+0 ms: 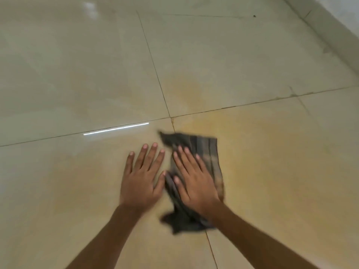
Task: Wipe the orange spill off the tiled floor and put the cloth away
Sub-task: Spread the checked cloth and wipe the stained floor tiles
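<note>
A dark grey striped cloth [206,150] lies flat on the beige tiled floor [77,74], blurred by motion. My right hand [194,181] presses on the cloth with straight, spread fingers. My left hand [143,177] lies flat on the bare tile just left of the cloth, its thumb touching the cloth's edge. A faint orange smear [242,136] spreads over the tiles around and beyond the cloth, reaching up past the grout cross [172,117].
Dark grout lines cross the floor near the cloth. A pale wall skirting [330,32] runs along the upper right. A bright light reflection [116,129] streaks the tile left of the cloth. A small dark speck [254,16] lies far off.
</note>
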